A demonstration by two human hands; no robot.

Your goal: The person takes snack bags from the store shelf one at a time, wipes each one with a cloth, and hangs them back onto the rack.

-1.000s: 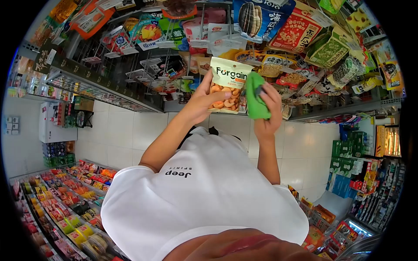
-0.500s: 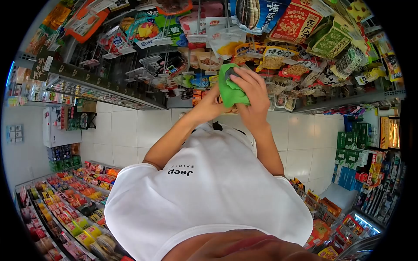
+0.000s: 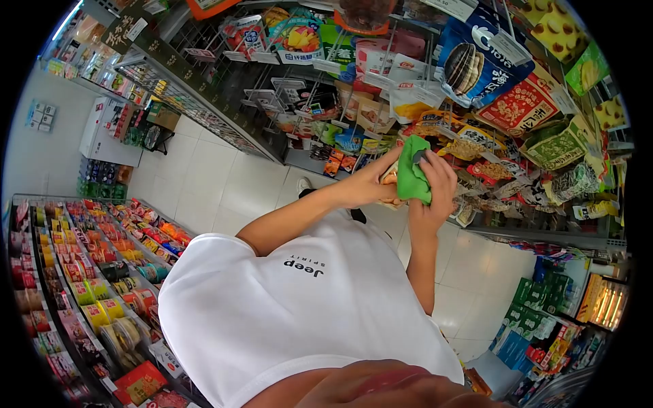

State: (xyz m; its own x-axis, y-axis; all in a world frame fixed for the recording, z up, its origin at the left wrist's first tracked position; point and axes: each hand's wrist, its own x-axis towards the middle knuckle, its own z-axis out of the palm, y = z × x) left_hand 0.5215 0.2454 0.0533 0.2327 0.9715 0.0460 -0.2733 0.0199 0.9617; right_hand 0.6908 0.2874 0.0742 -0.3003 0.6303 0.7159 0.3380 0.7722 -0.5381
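Observation:
My left hand [image 3: 373, 182] is closed on a bag of cashews [image 3: 390, 178], of which only a narrow strip shows beside the fingers. A green cloth [image 3: 412, 175] covers most of the bag's front. My right hand [image 3: 437, 185] grips this cloth, its fingers bent over a dark patch near the cloth's upper right. Both hands are close together in front of the hanging snack bags, above the floor.
Hanging snacks fill the rack ahead, among them a blue bag [image 3: 476, 58] and a red bag [image 3: 522, 102]. A wire shelf side [image 3: 204, 102] runs at the upper left. Packaged goods [image 3: 102, 285] line a shelf at lower left.
The view has turned, so the rack slants down to the right. The green cloth has moved from beside the bag to across its front, hiding the printed label.

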